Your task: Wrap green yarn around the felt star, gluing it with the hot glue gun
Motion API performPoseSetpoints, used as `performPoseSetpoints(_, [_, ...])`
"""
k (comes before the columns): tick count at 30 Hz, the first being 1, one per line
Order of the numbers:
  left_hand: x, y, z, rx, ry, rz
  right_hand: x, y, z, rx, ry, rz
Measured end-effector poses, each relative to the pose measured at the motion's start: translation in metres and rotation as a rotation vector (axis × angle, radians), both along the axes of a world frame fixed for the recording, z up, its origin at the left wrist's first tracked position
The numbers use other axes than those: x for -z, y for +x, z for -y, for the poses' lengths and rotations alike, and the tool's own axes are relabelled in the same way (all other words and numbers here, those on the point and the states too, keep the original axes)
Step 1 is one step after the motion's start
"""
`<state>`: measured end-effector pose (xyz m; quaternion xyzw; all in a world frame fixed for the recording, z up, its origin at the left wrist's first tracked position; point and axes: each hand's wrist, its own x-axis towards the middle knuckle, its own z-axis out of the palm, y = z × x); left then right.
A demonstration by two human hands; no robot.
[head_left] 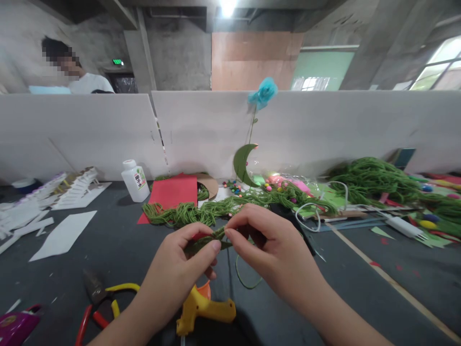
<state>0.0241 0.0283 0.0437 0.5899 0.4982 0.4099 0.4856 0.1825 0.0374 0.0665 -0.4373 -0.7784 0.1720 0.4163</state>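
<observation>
Left fingers: gripping green piece
Right fingers: pinching its edge
Yarn: apparently part wound; loose loop below right fingers

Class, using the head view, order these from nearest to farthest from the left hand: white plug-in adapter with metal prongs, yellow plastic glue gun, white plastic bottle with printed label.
From the left hand:
1. Yellow plastic glue gun, just below in view.
2. White plastic bottle, beyond and to the left.
3. White plug-in adapter, far over on the right.
</observation>
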Motion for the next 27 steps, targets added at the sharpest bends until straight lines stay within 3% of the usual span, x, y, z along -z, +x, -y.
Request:
performPoseSetpoints(19, [-0.0024, 0.0013, 0.0016, -0.064, 0.005, -0.055, 0.0008, -0.0001, 0.0008, -0.001, 0.038, 0.016])
performPoseSetpoints(27, [0.0009, 0.0027, 0.0046, -0.128, 0.133, -0.046, -0.0047, 0.0032, 0.0018, -0.012, 0.100, 0.063])
